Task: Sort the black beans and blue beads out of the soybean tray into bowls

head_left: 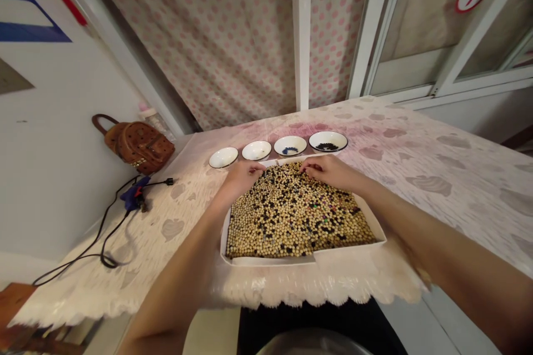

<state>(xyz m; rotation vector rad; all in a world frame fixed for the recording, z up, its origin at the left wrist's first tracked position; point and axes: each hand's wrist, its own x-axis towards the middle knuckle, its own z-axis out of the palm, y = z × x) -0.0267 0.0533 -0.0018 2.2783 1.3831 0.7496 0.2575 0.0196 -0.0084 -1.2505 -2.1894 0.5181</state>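
Note:
A shallow white box [377,227] in front of me is filled with small round tan beads [250,233] that look like beans. Many black ones are mixed in, with a few green, red, purple and blue. My left hand [245,175] is at the box's far left corner, fingers curled together at the rim. Over the far edge of the beads, my right hand [328,171] has its thumb and fingers pinched. Whatever is between the fingertips of either hand is too small to make out.
Behind the box stand several white bowls: a leftmost bowl [224,158], a bowl with tiny bits [256,150], one with blue beads [290,146] and one with black beads [328,142]. A brown backpack [139,144], a blue tool [135,194] and a black cable [104,233] lie left.

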